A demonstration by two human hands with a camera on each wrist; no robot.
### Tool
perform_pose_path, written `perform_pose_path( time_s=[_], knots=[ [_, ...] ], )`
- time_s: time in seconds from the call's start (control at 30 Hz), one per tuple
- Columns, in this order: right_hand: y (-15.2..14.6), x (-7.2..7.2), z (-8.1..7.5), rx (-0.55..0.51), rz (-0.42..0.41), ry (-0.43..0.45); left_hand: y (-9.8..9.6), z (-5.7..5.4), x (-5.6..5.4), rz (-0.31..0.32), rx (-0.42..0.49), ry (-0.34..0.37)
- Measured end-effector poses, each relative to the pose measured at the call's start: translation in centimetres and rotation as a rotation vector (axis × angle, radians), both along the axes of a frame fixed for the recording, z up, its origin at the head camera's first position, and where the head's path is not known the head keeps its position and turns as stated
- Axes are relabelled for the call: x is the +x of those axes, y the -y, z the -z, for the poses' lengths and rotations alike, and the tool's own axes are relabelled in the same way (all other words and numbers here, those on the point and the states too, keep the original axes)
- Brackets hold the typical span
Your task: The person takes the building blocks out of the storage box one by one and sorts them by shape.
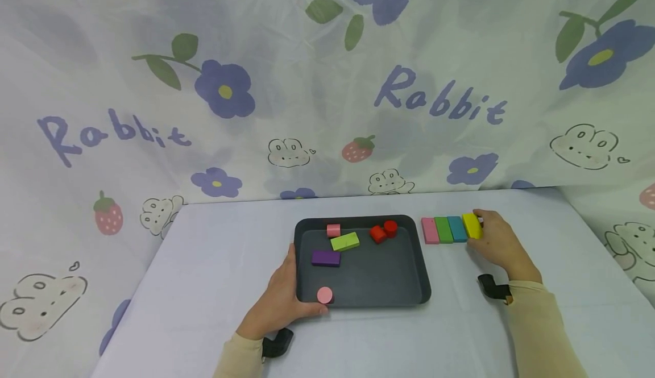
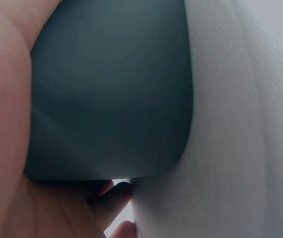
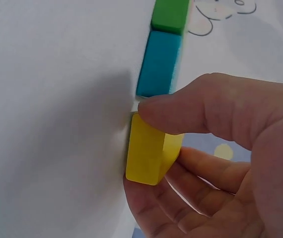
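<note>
A dark grey rectangular tray (image 1: 378, 282) lies on the white table. My left hand (image 1: 278, 298) holds its near left corner, the thumb along the front rim and the fingers at the left side; the left wrist view shows the tray wall (image 2: 111, 99) close up. My right hand (image 1: 500, 243) pinches a yellow block (image 3: 145, 151) between thumb and fingers, at the right end of a row. Beside it stand a blue block (image 1: 457, 229), a green block (image 1: 443, 230) and a pink block (image 1: 430, 231). A narrow gap parts yellow from blue.
Inside the tray are a pink cylinder (image 1: 324, 295), a purple block (image 1: 326, 258), a lime block (image 1: 345, 241), a small pink piece (image 1: 334, 230) and two red pieces (image 1: 378, 233). A patterned cloth (image 1: 317, 111) hangs behind the table.
</note>
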State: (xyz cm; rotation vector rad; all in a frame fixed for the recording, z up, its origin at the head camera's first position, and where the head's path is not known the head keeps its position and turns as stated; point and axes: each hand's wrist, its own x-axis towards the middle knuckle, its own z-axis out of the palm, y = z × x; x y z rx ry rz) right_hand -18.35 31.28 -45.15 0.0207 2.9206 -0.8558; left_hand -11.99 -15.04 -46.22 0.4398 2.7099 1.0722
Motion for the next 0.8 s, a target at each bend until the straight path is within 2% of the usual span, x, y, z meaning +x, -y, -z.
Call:
perform_pose_path(
  time_s=[0.47,0.8],
  knots=[
    [0.11,-0.06,0.16,0.023,-0.019,0.006,0.02,-0.08,-0.04,0.014,0.021,-0.039],
    [0.19,0.10,-0.02,0.030,-0.068,-0.002,0.02,-0.02,0.01,0.009,0.029,-0.026]
  ],
)
